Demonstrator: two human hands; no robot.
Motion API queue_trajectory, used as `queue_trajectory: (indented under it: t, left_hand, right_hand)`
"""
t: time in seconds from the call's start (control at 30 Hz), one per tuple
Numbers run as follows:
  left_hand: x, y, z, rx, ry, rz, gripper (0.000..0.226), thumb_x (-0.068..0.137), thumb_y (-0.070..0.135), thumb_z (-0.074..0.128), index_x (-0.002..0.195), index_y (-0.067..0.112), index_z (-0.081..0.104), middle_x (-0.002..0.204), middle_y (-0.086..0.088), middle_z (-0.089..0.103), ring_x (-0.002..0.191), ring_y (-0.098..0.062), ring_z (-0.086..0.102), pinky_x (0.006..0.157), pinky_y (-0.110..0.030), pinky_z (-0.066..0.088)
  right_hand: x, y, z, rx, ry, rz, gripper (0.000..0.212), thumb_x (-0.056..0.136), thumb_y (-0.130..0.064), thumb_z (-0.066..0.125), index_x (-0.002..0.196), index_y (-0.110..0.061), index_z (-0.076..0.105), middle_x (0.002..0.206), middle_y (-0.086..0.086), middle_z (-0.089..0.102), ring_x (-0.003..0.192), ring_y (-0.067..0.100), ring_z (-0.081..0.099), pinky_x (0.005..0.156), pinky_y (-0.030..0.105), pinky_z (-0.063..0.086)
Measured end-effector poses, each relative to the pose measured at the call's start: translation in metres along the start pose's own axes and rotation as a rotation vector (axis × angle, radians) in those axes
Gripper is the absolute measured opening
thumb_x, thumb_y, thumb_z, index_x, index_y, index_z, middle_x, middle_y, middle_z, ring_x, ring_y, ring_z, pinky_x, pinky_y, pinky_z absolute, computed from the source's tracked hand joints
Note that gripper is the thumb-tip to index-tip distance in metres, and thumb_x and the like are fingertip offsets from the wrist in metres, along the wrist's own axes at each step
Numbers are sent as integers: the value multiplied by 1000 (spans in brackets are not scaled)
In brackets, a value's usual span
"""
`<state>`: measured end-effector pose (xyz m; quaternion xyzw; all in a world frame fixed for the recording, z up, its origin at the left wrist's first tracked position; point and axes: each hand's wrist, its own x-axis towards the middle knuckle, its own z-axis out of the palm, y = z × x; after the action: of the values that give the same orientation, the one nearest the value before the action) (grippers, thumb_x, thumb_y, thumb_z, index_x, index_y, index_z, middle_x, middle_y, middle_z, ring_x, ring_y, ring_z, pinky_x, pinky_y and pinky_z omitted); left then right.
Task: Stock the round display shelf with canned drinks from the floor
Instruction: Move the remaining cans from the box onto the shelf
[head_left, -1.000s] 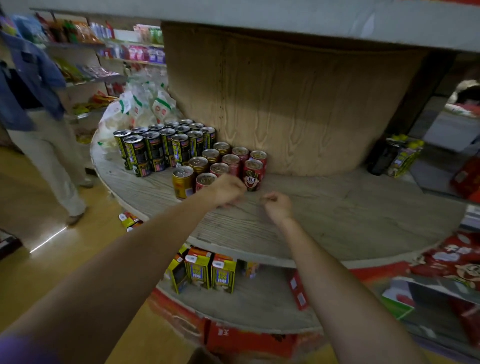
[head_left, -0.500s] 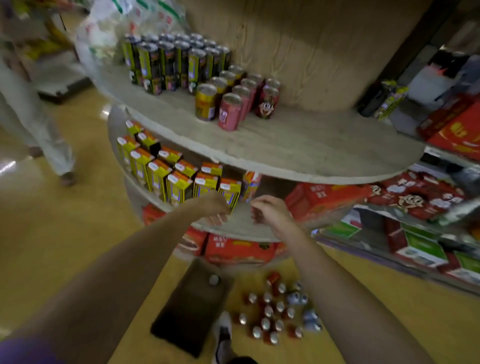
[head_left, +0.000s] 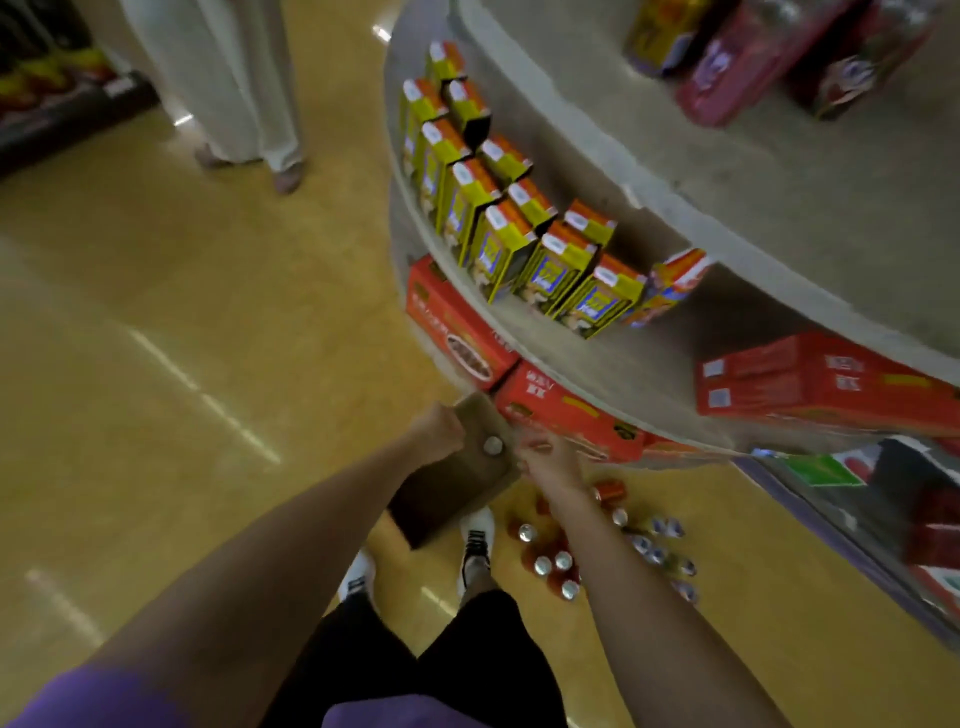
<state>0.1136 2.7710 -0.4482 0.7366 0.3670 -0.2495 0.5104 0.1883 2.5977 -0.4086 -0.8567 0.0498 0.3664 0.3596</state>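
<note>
1. The round display shelf (head_left: 649, 202) curves over us at right, its tiers overhanging; our reach must stay outside its rim.
2. Yellow drink cartons (head_left: 519, 228) crowd the lower tier's edge. The upper tier looks roomier.
3. The brown cardboard piece (head_left: 457, 488) lies near our feet, one can (head_left: 492, 445) on it.
4. The canned drinks (head_left: 558, 564) cluster on the floor, under our right forearm.
5. Our left hand (head_left: 434, 431) is curled, holding nothing visible; whether our right hand (head_left: 550, 460) is open or closed we cannot tell.
</note>
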Motion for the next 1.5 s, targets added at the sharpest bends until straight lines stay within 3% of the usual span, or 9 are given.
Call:
queue_trajectory:
  t: [0.13,0.5,0.73,0.83,1.0,1.1,1.2,1.37,1.5]
  left_hand:
    - [26,-29,22,-145,104,-146,24,87,15,66,110,10,68,112,-9,68,105,-26,64,94,-38,52]
    - [200,-105,143,-340,193,-292,47,87,15,65,132,19,54,129,2,59,121,-17,55,106,-34,44]
    - [307,-165,227,-325,258,-305,56,88,15,63,140,23,44,136,1,54,124,-17,52,99,-30,45]
    - [346,-190,259,-290,258,-298,58,87,17,65,141,23,43,138,0,54,125,-18,52,99,-31,45]
    - [398,-226,298,-327,292,-342,62,89,22,65,145,23,39,140,-2,52,124,-20,53,99,-35,49]
    - [424,-241,317,-333,288,-342,63,91,19,63,148,20,35,145,-5,48,129,-22,49,105,-37,46]
    - [443,-251,335,-372,292,-349,59,91,18,63,145,20,39,140,-6,51,120,-21,56,99,-37,51]
    - [452,-269,359,-355,192,-369,64,91,22,64,148,24,35,143,-4,49,127,-19,52,102,-36,49]
    - [438,-278,364,-289,55,-370,63,92,25,61,149,25,33,143,-6,48,126,-22,51,102,-40,48]
  right_hand:
    - [56,33,26,-163,-85,-4,21,83,-15,70,104,-13,63,104,2,65,93,18,59,75,25,40]
    - [255,125,97,-355,-182,17,41,87,-14,64,127,-11,54,123,5,55,100,17,57,79,26,42]
    - [358,204,144,-688,-288,-76,47,89,-22,63,133,-13,50,134,6,49,121,24,51,92,25,36]
    - [395,234,159,-858,-293,-128,50,91,-27,62,137,-18,46,140,4,43,125,24,48,96,32,39]
    - [462,274,181,-1062,-275,-272,59,89,-28,67,141,-18,40,144,6,36,118,27,55,85,31,46]
    - [500,292,195,-1184,-249,-352,69,88,-25,70,147,-19,34,152,7,27,118,29,56,91,36,49]
    - [525,312,210,-1290,-256,-347,74,89,-22,68,150,-22,27,157,9,19,123,33,54,95,40,49]
    - [537,337,220,-1451,-160,-490,60,90,-17,64,141,-19,33,145,20,27,99,34,65,76,36,57]
    - [527,332,219,-1490,-228,-329,54,90,-30,67,133,-12,41,132,22,41,101,34,62,79,37,51]
